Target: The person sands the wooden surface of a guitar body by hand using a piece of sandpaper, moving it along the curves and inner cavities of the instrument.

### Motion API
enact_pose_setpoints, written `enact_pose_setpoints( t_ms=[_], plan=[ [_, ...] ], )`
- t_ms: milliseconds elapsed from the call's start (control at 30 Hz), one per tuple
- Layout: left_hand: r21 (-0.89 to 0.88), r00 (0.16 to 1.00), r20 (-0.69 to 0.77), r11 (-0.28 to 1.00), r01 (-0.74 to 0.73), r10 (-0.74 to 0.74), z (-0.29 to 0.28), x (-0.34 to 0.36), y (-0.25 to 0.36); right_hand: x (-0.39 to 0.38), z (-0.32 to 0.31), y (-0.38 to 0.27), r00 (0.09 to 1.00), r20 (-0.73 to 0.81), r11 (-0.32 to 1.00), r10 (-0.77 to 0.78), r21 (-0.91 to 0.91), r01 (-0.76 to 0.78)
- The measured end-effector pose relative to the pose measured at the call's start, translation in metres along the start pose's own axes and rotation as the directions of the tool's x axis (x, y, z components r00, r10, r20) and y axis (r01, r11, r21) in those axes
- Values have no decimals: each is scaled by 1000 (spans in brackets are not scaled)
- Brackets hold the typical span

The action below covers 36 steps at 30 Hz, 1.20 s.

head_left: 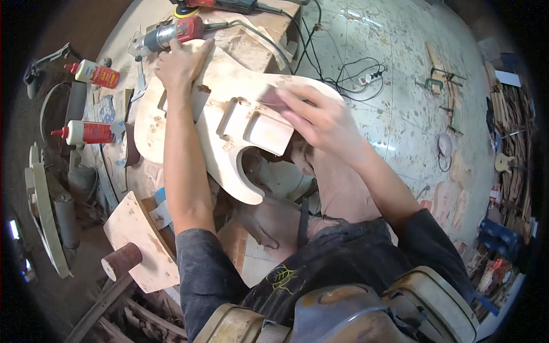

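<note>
A pale wooden electric guitar body [220, 86] with routed pockets and a neck slot lies across the workbench and reaches over its near edge, above my legs. My left hand [180, 66] is on the far edge of the body, fingers and thumb apart around the rim, holding it. In my right hand [320, 117] is a folded piece of brown sandpaper [271, 97], pressed on the top face beside the pockets. The right fingers are slightly blurred. Just beyond my left hand lies a red and grey trim router [171, 35] with a clear base.
Two glue bottles, one upper [96, 74] and one lower [88, 132], lie on the left. A red power tool [229, 6] rests at the back. Black cords [343, 77] trail over the floor. A board [140, 237] with a brown cylinder [121, 262] stands at lower left. Clamps [437, 83] lie right.
</note>
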<state>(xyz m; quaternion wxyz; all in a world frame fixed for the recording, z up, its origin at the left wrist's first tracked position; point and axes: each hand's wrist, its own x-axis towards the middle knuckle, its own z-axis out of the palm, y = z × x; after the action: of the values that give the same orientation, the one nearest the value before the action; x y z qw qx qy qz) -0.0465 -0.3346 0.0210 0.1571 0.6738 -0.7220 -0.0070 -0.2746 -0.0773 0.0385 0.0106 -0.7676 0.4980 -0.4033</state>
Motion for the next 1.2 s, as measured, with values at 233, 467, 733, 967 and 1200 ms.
enact_pose_setpoints(
  t_ms=[233,467,733,967,1200],
  plan=[
    [-93,1000,-24,996,16,-19,-1,-4,-11,-125,-64,28,926,233,954,298,-49,-295],
    [68,911,103,911,-407,399,-3,-88,44,-275,-142,71,415,-153,439,897,208,-874],
    [-765,501,325,534,-359,802,-64,-263,140,-278,-119,71,460,-6,426,888,391,-816],
    [-851,862,222,522,-58,457,-101,-353,101,-290,-127,73,448,-42,402,893,522,-752],
    [-960,899,187,122,253,-397,-76,-386,-9,-229,-121,64,334,60,181,941,743,-645]
  ],
)
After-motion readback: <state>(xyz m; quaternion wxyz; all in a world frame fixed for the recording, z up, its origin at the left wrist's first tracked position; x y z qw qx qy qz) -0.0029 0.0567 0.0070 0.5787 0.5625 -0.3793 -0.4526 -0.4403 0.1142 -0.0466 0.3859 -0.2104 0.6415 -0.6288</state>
